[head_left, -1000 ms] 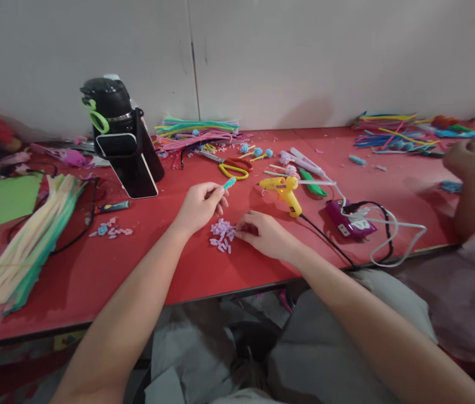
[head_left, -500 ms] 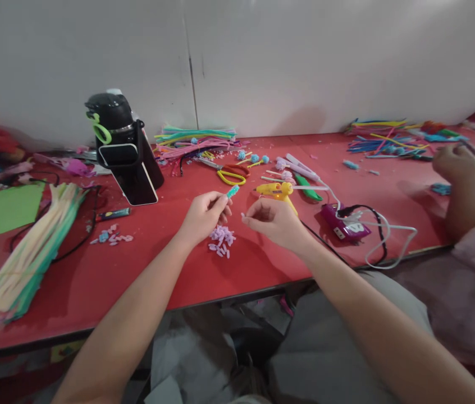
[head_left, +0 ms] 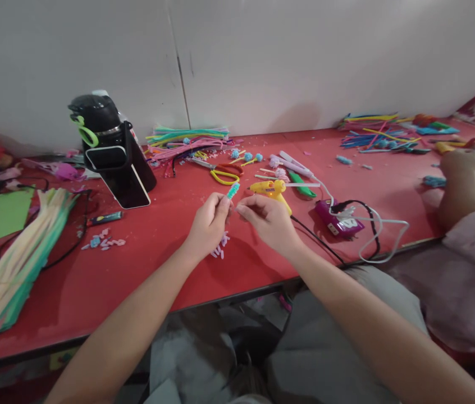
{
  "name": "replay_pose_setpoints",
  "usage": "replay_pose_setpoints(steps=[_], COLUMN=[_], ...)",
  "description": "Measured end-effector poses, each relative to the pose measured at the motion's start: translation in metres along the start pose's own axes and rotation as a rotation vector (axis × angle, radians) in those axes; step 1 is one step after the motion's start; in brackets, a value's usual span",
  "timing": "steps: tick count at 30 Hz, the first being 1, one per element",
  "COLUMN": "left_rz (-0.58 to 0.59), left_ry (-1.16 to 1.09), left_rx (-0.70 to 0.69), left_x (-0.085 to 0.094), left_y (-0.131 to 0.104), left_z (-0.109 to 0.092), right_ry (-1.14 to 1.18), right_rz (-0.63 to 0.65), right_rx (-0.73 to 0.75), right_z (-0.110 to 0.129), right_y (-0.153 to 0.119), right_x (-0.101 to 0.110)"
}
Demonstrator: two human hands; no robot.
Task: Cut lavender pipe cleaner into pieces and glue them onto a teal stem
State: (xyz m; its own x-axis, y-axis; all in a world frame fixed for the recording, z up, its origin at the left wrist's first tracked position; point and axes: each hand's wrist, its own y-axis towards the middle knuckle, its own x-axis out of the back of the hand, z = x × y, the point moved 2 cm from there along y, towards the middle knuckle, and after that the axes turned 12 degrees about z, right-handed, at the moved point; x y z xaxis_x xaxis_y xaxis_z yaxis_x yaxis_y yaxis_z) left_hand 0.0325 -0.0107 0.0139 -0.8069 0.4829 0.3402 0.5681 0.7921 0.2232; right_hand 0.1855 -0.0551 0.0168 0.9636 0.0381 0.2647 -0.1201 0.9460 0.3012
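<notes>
My left hand (head_left: 209,221) pinches a small turquoise fuzzy piece (head_left: 233,191), seemingly pipe cleaner, whose end sticks up past the thumb. Fingers of my right hand (head_left: 268,220) are pinched together just beside it; what they hold is too small to make out. Below my left hand, a little pile of lilac pieces (head_left: 220,247) lies on the red table, partly covered by the hand. Behind my right hand rests a yellow hot glue gun (head_left: 269,189) with a clear glue stick in its back.
Scissors (head_left: 224,174) lie beyond my hands. A black bottle (head_left: 132,151) with a phone against it stands left, near a bundle of cream and green pipe cleaners (head_left: 22,261). A purple power strip (head_left: 338,220) with cables sits right, near another person's arm (head_left: 458,179).
My hands have come closer together, the right moving left toward the turquoise piece. The view has shifted slightly right. The other person's hand has moved.
</notes>
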Motion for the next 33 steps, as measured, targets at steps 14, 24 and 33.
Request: replay_pose_setpoints(steps=[14, 24, 33], left_rz=[0.055, 0.034, 0.055], left_ry=[0.060, -0.162, -0.069], left_rx=[0.012, 0.106, 0.058], left_x=[-0.0046, -0.0046, -0.0043], left_y=[-0.0024, 0.0013, -0.0006], left_z=[0.0015, 0.0034, 0.0018], right_ry=[0.011, 0.057, 0.048], right_rz=[-0.049, -0.094, -0.035], right_rx=[-0.001, -0.037, -0.014], right_z=[0.0056, 0.0006, 0.0062], right_y=[-0.0034, -0.0061, -0.0045], right_x=[-0.0076, -0.0025, -0.0080])
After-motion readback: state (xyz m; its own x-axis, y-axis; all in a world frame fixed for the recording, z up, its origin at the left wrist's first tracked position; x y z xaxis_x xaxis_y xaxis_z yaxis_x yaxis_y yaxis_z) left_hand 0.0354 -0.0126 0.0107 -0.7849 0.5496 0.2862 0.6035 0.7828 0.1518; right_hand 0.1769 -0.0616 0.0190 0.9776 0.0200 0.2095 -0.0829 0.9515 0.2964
